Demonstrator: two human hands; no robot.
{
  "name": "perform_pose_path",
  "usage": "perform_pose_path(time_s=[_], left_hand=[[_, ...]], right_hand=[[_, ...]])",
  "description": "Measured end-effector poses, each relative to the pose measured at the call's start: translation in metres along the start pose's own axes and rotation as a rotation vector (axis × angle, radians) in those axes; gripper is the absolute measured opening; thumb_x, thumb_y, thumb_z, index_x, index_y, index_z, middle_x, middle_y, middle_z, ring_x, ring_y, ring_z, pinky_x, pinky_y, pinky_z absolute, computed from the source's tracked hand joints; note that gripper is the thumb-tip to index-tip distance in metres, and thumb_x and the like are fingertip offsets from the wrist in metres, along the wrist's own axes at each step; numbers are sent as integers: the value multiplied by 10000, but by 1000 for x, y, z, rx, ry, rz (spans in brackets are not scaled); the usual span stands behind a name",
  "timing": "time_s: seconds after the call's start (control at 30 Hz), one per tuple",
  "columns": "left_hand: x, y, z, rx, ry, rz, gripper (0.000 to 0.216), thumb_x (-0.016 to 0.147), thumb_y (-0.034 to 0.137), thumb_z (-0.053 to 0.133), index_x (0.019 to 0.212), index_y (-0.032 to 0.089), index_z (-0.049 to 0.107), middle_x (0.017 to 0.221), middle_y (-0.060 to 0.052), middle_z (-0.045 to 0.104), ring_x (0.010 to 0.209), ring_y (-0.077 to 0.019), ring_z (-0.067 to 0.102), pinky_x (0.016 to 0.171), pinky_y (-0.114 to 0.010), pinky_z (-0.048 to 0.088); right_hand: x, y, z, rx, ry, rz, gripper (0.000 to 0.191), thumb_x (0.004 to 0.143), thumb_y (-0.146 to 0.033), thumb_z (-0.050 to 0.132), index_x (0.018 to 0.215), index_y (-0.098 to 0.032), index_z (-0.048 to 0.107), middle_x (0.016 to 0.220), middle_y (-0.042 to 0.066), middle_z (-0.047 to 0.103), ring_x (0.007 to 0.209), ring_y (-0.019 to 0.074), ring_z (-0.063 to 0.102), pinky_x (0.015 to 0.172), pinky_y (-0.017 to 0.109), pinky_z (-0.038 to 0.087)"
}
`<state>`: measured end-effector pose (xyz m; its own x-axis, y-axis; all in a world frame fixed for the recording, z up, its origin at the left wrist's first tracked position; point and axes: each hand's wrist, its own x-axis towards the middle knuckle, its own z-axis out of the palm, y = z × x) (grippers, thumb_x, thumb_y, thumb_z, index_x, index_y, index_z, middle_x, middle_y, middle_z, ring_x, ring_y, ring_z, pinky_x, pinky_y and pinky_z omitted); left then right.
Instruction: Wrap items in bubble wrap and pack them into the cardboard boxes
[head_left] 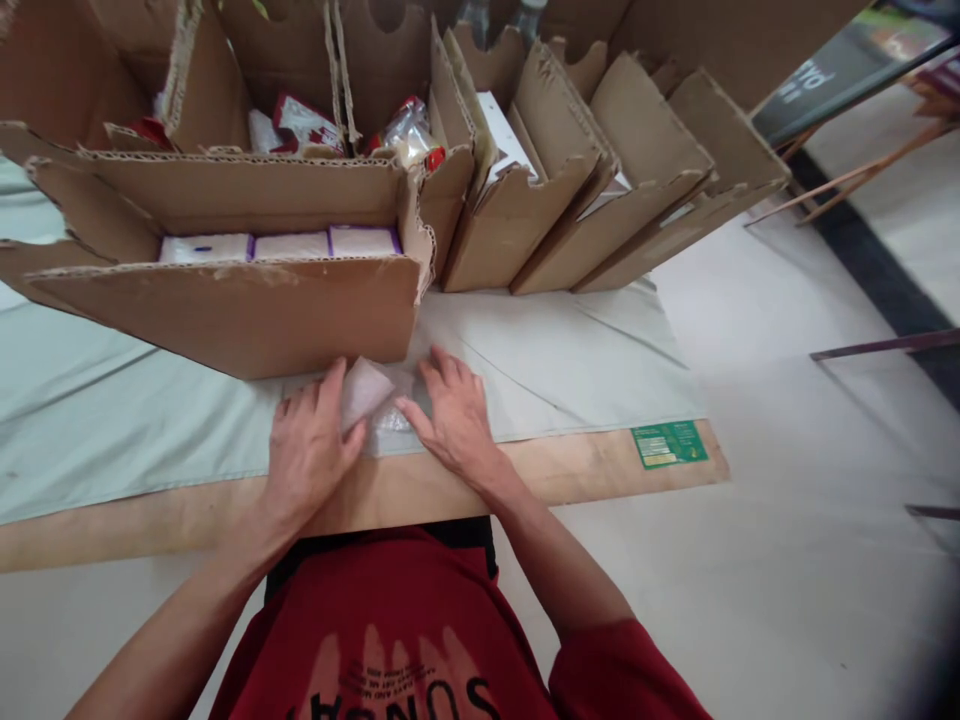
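A small white folded piece (pixel 365 388), paper or tissue by its look, sits in the gap between the thumb and index finger of my left hand (pixel 309 440). Those fingers close round its left side. Beside it and partly under it lies a crinkled clear plastic bag (pixel 394 416) on the cloth. My right hand (pixel 457 412) rests at the bag's right, fingers spread and thumb tip touching the plastic. Just beyond both hands stands a long cardboard box (pixel 247 315) with several white packs with purple edges (pixel 291 246) inside.
Several open cardboard bins (pixel 525 235) stand in a row behind, some with red and clear wrapped packets (pixel 409 132). A pale green cloth (pixel 540 350) covers the table, with a bare wooden edge (pixel 585 465) in front. A green label (pixel 670 444) is stuck at the right corner.
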<state>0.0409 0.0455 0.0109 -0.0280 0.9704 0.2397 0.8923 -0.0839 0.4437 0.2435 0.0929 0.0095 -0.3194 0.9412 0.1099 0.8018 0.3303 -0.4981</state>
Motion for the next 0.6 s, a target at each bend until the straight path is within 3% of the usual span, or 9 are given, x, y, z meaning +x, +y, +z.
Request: perform_pose_path(time_s=[0.07,0.13,0.23,0.3,0.37,0.43,0.53,0.6], left_hand=[[1,-5,-5,-214,-17,-169,638,903,375,654,1503,206,515,1093,-112,763,906,-300,733,822,-446,594],[-3,-7,-13,-558,-47,-319,637,908,410,663,1498,225,510,1091,-88,771,896,-268,748,788,-406,613],[-15,-4,-23,-1068,-117,-450,552,924,429,623,1443,249,561,1123,-91,779,975,-278,766,840,-433,639],[-24,-2,-26,-1252,-193,-516,511,929,458,582,1398,257,619,1062,-97,791,967,-304,772,839,-473,648],[-31,-6,-28,-1325,-243,-562,520,939,543,548,1365,268,663,1027,-109,795,967,-331,770,831,-510,648],[-34,-16,-33,-1342,-224,-570,580,948,676,498,1344,294,683,1090,-116,789,1031,-345,757,864,-530,642],[-31,-37,-44,-1299,-88,-465,730,835,824,611,1362,322,655,1210,-106,760,1157,-338,718,979,-509,609],[-26,-46,-51,-1193,-64,-392,886,723,759,792,1460,327,556,1261,-107,743,1192,-336,704,1043,-513,574]], right_hand=[[6,-7,6,-37,-53,-17,466,1004,-457,660,1299,-97,689,1563,265,551,1431,411,510,1130,605,448],[3,-12,7,72,-80,-34,448,1019,-441,641,1321,-112,675,1553,235,570,1444,378,514,1158,577,438],[-11,-15,5,494,-74,51,534,1022,-461,625,1461,-164,561,1528,185,604,1408,298,576,1155,493,482],[-20,-16,3,814,-126,155,634,988,-499,663,1518,-198,489,1409,155,683,1262,259,675,1045,430,569],[-27,-18,-2,1039,-193,234,625,947,-527,702,1462,-216,532,1142,89,756,1016,216,737,885,371,622],[-32,-21,-11,1130,-199,271,498,928,-509,721,1323,-221,629,906,19,718,822,172,708,771,327,620],[-32,-26,-34,1082,-155,217,290,914,-383,729,1157,-225,709,856,-1,702,765,139,670,716,280,586],[-29,-31,-48,965,-184,112,215,907,-289,712,1112,-226,733,913,6,738,807,136,678,744,271,576]])
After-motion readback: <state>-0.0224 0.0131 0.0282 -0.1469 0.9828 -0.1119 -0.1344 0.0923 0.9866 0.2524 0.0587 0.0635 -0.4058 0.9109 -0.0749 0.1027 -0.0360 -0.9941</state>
